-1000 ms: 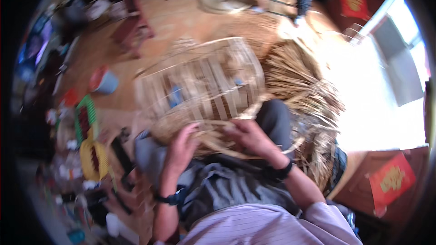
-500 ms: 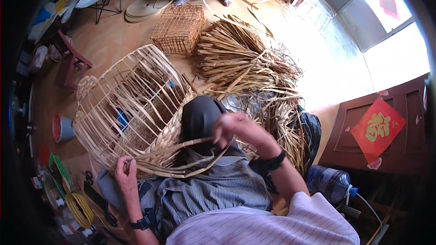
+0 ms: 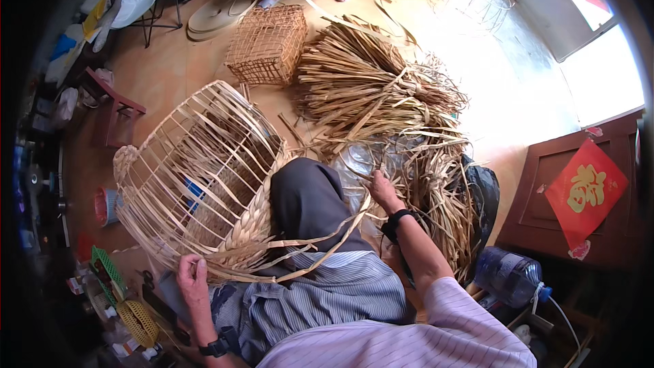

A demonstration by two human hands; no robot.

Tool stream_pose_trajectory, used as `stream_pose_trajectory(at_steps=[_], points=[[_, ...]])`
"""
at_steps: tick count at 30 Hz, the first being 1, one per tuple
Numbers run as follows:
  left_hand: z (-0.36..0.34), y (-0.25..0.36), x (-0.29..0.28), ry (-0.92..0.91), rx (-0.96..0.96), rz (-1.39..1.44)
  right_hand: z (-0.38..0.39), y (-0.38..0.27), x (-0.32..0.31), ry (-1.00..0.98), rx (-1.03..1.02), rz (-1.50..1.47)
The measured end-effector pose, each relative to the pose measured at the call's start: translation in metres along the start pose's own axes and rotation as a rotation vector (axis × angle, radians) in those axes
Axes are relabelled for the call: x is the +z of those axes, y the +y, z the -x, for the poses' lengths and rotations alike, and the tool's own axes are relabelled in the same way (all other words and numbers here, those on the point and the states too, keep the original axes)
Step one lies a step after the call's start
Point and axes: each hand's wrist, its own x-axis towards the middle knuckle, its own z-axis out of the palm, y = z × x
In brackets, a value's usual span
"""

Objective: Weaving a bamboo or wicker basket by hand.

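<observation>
Head view: a large open-ribbed bamboo basket (image 3: 197,177) lies tilted on its side across the person's lap, its woven rim toward the body and its narrow end pointing up-left over the floor (image 3: 170,75). Left hand (image 3: 192,279) sits at the rim's lower edge, fingers (image 3: 199,269) curled and pinching the rim's woven strips. Right hand (image 3: 383,191) reaches out past the knee (image 3: 303,194) to the strip pile (image 3: 381,102), fingers closed on a long strip (image 3: 340,235) that curves back from that hand to the rim. Loose strips spread from the pile across the floor on the right. A small square basket (image 3: 267,44) stands beyond the pile, just beside it. A water bottle (image 3: 507,276) lies at lower right, near a dark cabinet (image 3: 565,204).
</observation>
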Motion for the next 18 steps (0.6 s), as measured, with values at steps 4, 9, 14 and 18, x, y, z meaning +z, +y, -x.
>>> stream_pose_trajectory(at_steps=[4, 9, 14, 18], points=[[0.002, 0.000, -0.001, -0.013, -0.045, 0.067, 0.005, -0.019, 0.004, 0.117, 0.013, -0.254], [0.002, -0.005, 0.000, -0.006, -0.037, 0.087, 0.035, -0.040, -0.071, 0.286, -0.184, -0.125], [0.003, -0.007, 0.001, 0.020, 0.002, 0.016, 0.081, -0.058, -0.173, 0.263, -0.191, -0.735], [0.004, 0.000, 0.004, 0.046, 0.033, -0.029, 0.112, -0.083, -0.250, 0.385, -0.348, -0.918]])
